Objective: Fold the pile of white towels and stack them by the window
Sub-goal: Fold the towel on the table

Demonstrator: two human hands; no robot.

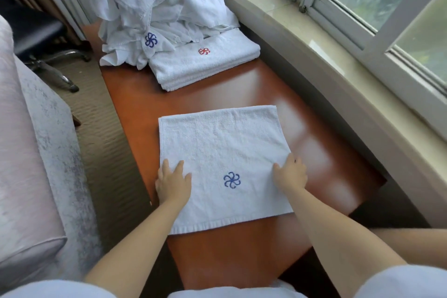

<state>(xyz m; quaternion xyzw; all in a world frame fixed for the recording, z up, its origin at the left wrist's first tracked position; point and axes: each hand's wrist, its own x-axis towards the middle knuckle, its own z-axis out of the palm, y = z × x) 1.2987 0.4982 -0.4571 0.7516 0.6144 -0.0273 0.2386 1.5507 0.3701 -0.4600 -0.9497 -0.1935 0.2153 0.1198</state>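
Note:
A white towel (pixel 222 147) with a blue flower mark lies flat, folded to a rectangle, on the brown wooden table (pixel 242 256). My left hand (pixel 173 182) presses its left edge with straight fingers. At the towel's right edge my right hand (pixel 290 173) rests, fingers lightly bent over the border. Farther back sits a neat stack of folded towels (pixel 205 65) with a red flower mark. Behind it rises a loose pile of white towels (pixel 154 0), one showing a blue mark.
A stone window sill (pixel 321 41) and window frames run along the right. A pale sofa arm (pixel 26 143) stands at the left, with carpet between it and the table. A dark chair with a metal base (pixel 55 60) is at the back left.

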